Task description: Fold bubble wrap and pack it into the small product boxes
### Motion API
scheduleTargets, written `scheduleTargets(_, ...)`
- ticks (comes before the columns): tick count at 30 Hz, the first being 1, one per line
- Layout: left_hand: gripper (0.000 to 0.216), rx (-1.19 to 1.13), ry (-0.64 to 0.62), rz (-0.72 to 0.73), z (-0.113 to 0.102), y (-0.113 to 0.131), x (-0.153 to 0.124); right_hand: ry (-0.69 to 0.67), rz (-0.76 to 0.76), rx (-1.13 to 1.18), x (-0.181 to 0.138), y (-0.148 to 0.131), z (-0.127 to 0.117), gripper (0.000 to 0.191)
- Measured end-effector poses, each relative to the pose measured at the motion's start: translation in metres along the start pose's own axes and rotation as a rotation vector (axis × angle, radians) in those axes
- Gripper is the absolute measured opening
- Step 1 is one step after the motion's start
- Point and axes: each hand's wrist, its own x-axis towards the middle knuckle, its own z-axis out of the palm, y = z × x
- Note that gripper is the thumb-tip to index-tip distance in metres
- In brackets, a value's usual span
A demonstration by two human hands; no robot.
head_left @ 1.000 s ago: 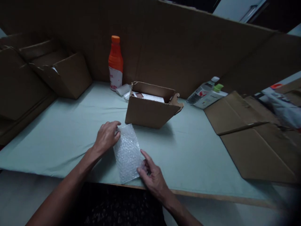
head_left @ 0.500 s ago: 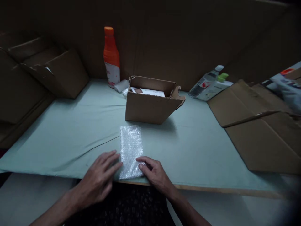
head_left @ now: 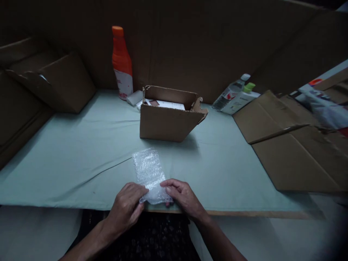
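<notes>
A clear bubble wrap bag lies at the front edge of the table, its near end slightly raised and bent. At its lower left side, my left hand is closed with the fingertips on the plastic. My right hand pinches the lower right side, thumb and forefinger on top and another fingertip showing beneath. Just behind the bag stands an open cardboard box with a white box inside it.
An orange-topped bottle stands at the back beside a roll of clear plastic. At back right, a clear bottle and a white bottle lean. Cardboard boxes flank the green cloth on the right, another carton on the left.
My left hand has moved in and closed on the bag's edge. The bag has tilted, its far end swinging left and its near end lifting. The view has shifted slightly right.
</notes>
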Motion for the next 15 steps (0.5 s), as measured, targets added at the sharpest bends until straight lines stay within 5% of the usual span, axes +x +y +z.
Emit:
scheduleTargets(4,0.019,-0.094,0.036,-0.253,0.002,0.002,0.001,0.078,-0.263,-0.25,-0.009,-0.014,-0.022,0.042)
scheduleTargets(8,0.02,-0.163,0.046,-0.449,0.005,0.004,-0.001,0.033,-0.383,-0.406,-0.005,-0.025,-0.02,0.073)
scheduleTargets(15,0.016,-0.022,0.101,-0.37,0.006,0.006,0.003,0.143,-0.327,-0.528,0.035,-0.012,0.014,0.02)
